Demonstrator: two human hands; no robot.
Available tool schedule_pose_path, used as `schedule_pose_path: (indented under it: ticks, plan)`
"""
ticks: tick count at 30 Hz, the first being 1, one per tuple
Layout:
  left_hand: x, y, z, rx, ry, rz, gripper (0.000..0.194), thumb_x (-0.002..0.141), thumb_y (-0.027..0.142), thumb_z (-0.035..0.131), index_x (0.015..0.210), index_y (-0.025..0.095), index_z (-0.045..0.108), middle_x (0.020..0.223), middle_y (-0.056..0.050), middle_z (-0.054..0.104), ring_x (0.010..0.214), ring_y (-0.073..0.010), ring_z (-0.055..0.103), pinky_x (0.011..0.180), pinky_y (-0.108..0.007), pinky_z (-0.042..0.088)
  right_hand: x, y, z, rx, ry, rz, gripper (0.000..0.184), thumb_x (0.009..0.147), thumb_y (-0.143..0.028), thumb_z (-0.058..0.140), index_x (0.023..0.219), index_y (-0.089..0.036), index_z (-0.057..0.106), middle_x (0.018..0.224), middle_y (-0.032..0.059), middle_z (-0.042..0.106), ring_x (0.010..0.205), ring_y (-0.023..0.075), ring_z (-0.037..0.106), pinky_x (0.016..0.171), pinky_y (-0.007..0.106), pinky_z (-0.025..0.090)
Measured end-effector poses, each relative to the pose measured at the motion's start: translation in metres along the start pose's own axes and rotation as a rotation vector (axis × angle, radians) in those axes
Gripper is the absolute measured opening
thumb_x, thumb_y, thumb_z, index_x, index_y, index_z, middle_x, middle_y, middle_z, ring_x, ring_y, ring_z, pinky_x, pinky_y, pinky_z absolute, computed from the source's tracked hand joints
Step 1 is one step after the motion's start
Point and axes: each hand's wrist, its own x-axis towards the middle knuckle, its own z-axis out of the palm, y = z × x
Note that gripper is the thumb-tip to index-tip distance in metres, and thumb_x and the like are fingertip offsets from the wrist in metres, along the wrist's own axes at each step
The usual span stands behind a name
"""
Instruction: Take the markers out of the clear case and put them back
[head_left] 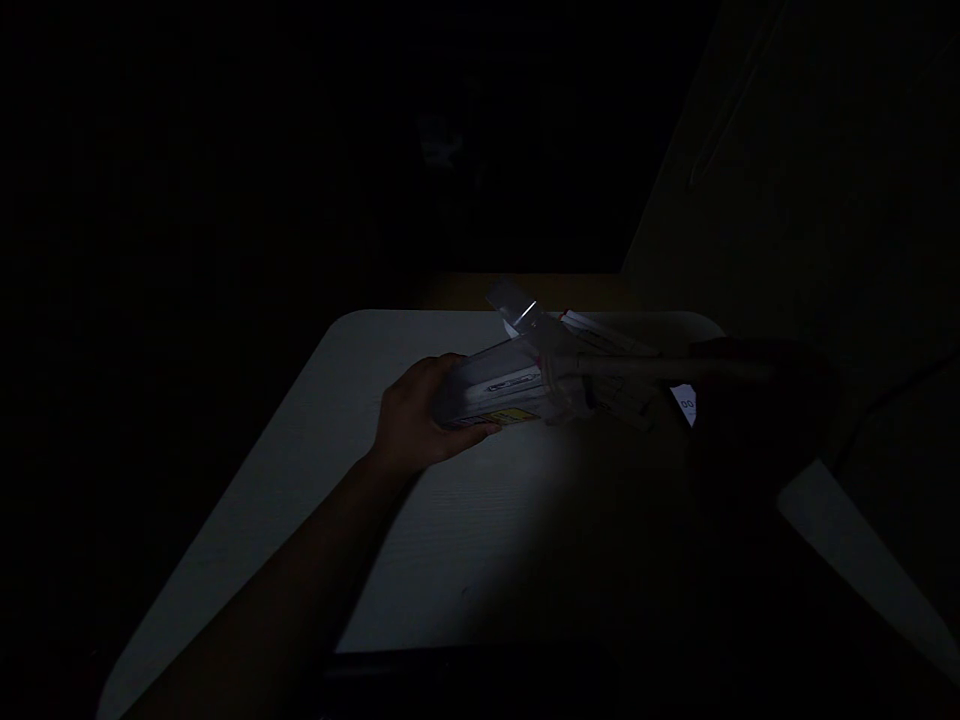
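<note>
In dim light, my left hand (416, 410) is wrapped round the near end of a clear plastic box (491, 385). A picture of a pen and a yellow patch show on the box's side. At its far end a clear flap (517, 305) sticks up and catches the light, and crumpled clear film bunches there. A long pale strip (630, 368) runs from that end to the right, into my right hand (750, 420). That hand is a dark shape in shadow; it looks closed round the strip, but its fingers are hidden.
Under my hands is a pale table (450, 540) with rounded corners. Behind the box lies a white printed packet (600, 328) with a red edge. A lit screen (684, 403) shows beside my right hand. A dark object (465, 680) lies along the near edge.
</note>
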Motion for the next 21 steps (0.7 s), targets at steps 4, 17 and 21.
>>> schedule_pose_path:
  ticks: [4,17,21]
  plan:
    - [0.0,0.001,-0.001,0.001,0.004,0.013,0.07,0.057,0.054,0.071,0.112,0.018,0.048,0.099,-0.007,0.062,0.087,-0.022,0.061,0.076,-0.032,0.049,0.0,-0.005,0.0,-0.191,0.003,-0.139,0.019,0.08,-0.029,0.055,0.09,-0.013,0.061,0.09,0.0086,0.061,0.082,0.0155,0.057,0.069,0.031,0.047]
    - [0.005,0.008,-0.009,0.03,-0.043,0.069,0.069,0.056,0.055,0.07,0.111,0.019,0.048,0.1,-0.007,0.062,0.089,-0.0227,0.06,0.077,-0.034,0.049,-0.013,-0.024,0.015,-0.153,-0.277,0.022,0.033,0.083,-0.036,0.051,0.113,-0.024,0.055,0.113,0.0031,0.06,0.103,0.0184,0.056,0.083,0.034,0.048]
    - [0.006,0.009,-0.009,0.042,-0.041,0.089,0.069,0.057,0.056,0.069,0.112,0.019,0.047,0.1,-0.007,0.062,0.089,-0.0229,0.06,0.077,-0.034,0.049,-0.017,-0.02,0.018,-0.133,-0.372,0.072,0.041,0.084,-0.038,0.049,0.124,-0.028,0.047,0.124,0.0025,0.055,0.113,0.0197,0.052,0.088,0.034,0.048]
